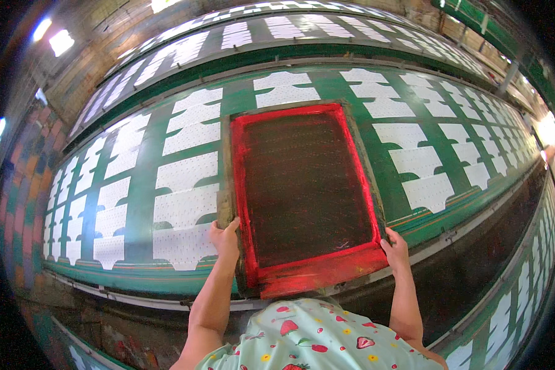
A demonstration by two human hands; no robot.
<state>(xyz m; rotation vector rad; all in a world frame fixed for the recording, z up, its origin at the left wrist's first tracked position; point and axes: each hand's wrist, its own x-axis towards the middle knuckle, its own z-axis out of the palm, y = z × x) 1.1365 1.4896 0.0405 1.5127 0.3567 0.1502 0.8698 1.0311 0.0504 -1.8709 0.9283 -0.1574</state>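
Left hand [224, 237] and right hand [396, 248] grip one red screen frame [302, 191].

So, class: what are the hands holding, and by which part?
Both the left hand and right hand grip the red-edged, wooden-framed printing screen by its near corners.

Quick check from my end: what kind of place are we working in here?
Most likely a textile screen-printing workshop. Both hands, left hand and right hand, grip a red-inked printing screen lying on a long green table lined with rows of white cut fabric pieces.
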